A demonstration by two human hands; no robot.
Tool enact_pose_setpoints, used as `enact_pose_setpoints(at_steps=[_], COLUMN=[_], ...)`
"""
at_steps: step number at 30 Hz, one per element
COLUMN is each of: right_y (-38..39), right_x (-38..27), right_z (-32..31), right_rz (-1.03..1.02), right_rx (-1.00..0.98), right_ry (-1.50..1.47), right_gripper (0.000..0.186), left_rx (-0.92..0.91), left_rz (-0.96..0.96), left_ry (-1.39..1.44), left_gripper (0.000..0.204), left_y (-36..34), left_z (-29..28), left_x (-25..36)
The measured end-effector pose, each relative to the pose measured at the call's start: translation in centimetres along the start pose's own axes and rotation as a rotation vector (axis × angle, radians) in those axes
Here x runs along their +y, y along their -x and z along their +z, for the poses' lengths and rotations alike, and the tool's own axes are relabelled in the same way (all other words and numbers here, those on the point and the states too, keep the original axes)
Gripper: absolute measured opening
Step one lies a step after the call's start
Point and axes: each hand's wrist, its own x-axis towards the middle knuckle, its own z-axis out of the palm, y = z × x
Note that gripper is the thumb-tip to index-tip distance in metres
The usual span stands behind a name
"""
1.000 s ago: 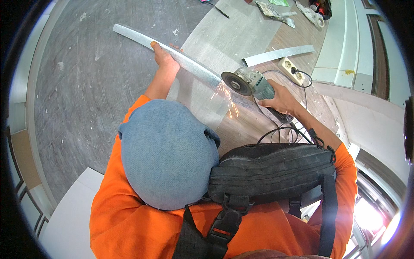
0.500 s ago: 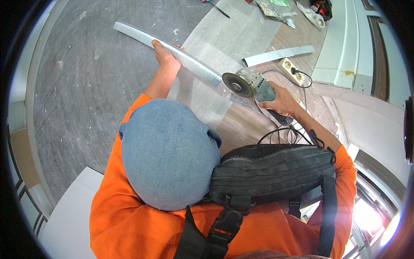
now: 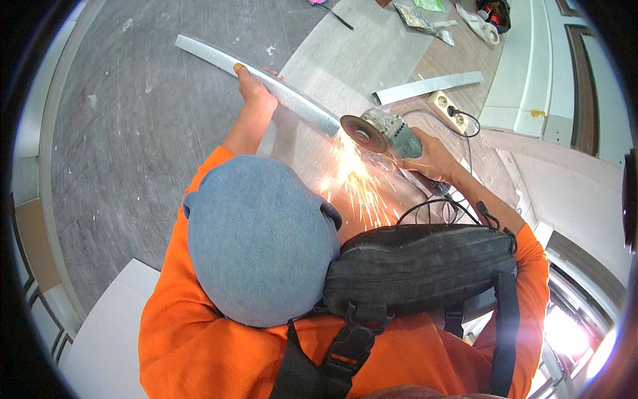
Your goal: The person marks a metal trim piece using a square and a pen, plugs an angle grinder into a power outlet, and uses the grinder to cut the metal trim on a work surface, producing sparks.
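My left hand [image 3: 258, 90] is wrapped round a long metal channel [image 3: 302, 108], thumb on top, the strip slanting from far left down to the middle. In my right hand [image 3: 428, 158] is an angle grinder [image 3: 401, 138], gripped by its body. Its cutting disc [image 3: 363, 133] meets the near right end of the channel. Bright sparks [image 3: 357, 176] spray from that contact toward me, over the floor. Part of the grinder's handle is hidden by my right hand, and most of my left fingers are behind the channel.
A shorter metal piece [image 3: 428, 87] lies beyond the grinder, beside a power strip [image 3: 449, 112] with a plugged-in cable. Loops of black cord [image 3: 435, 207] lie near the grinder. A plastic packet [image 3: 417, 18] and a tape roll [image 3: 490, 33] are at the far right. My knee [image 3: 262, 239] and a black bag [image 3: 419, 266] are close in front.
The grinder's disc has shifted slightly left onto the channel's end, and sparks now fly where there were none. My left hand and the channel have barely moved.
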Motion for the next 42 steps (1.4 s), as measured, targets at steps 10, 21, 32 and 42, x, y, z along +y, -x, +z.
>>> enact_pose_setpoints(at_steps=[10,21,32,42], right_y=[-0.4,-1.2,-1.4,-1.2], right_x=[-0.6,0.3,0.7,-0.1], right_z=[-0.1,0.4,0.5,0.1], right_rz=[-0.02,-0.07,-0.066,-0.031], right_rx=[0.011,0.039,0.053,0.026], right_ry=[0.01,0.049,0.017,0.072], right_gripper=[0.083,0.086,0.086,0.083], left_rx=[-0.04,-0.013,-0.034,-0.013], left_rz=[0.008,0.006,0.007,-0.021], left_ry=[0.011,-0.003,0.024,0.021], left_gripper=[0.067,0.069,0.069,0.061], left_y=[-0.4,0.3,0.2,1.5], left_z=[-0.4,-0.1,0.4,0.9], left_x=[0.0,0.4,0.3,0.7])
